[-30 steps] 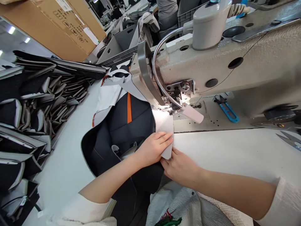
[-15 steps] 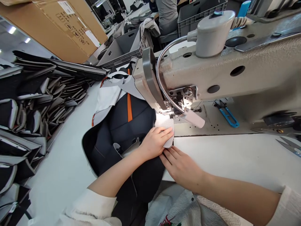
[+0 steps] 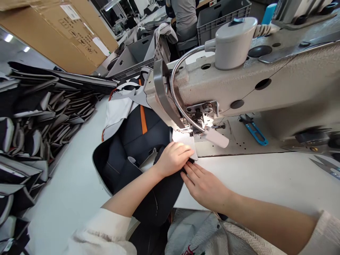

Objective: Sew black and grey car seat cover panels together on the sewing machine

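A dark fabric cover (image 3: 138, 148) with an orange stripe (image 3: 143, 119) lies on the white table under the sewing machine (image 3: 255, 88). A small white mesh piece (image 3: 184, 142) runs under the presser foot (image 3: 189, 129). My left hand (image 3: 174, 158) rests on top of the mesh piece, fingers curled down onto it. My right hand (image 3: 203, 185) lies just behind it, fingers stretched flat against the mesh's near edge and the dark fabric. A lamp on a gooseneck (image 3: 216, 137) lights the needle area.
Stacks of dark and grey cut pieces (image 3: 34, 127) fill the left side. A cardboard box (image 3: 63, 32) and grey crates (image 3: 138, 53) stand behind. Blue thread snips (image 3: 253, 127) lie on the machine bed, scissors (image 3: 325, 165) at the right edge. A person sits far back (image 3: 186, 14).
The white mesh piece has fed away from me under the presser foot, so less of it shows. Both hands have followed it toward the needle.
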